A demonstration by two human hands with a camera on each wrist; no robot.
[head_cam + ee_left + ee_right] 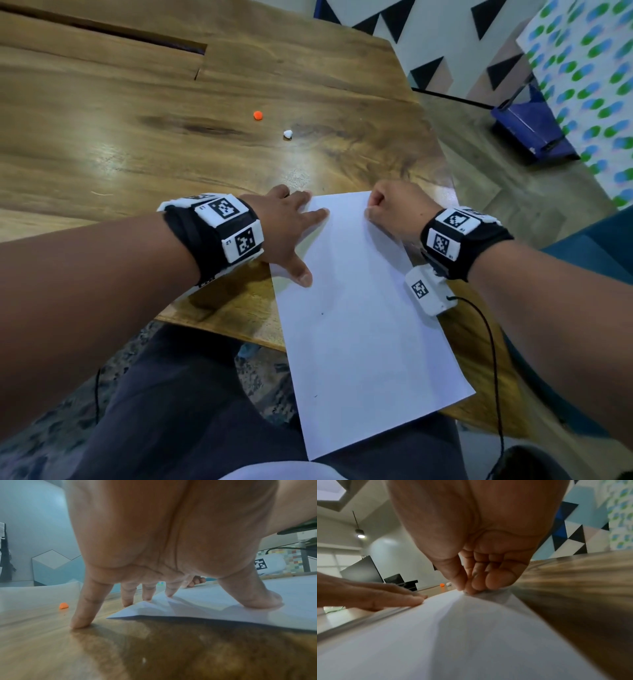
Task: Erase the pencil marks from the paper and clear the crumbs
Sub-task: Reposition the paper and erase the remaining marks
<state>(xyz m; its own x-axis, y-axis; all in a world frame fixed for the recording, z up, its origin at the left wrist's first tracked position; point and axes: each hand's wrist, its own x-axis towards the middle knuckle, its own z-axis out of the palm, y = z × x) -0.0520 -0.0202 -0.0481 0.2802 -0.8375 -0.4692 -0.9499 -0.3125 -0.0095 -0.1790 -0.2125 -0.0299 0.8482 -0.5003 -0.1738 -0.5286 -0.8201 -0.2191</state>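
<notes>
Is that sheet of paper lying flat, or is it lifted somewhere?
Mostly flat, lifted at its far end: the right hand pinches the paper upward there, while the left hand presses it down.

The head view looks down over the paper (359, 308) from above; both wrist views sit low near the table (137, 137), sharing the sheet's far edge

Bright, even indoor light; soft glare on the wooden table (205, 144) toward 12 o'clock. Both wrist views are blurred and bowed at their edges; a lit ceiling lamp (360, 535) shows at 9 o'clock
</notes>
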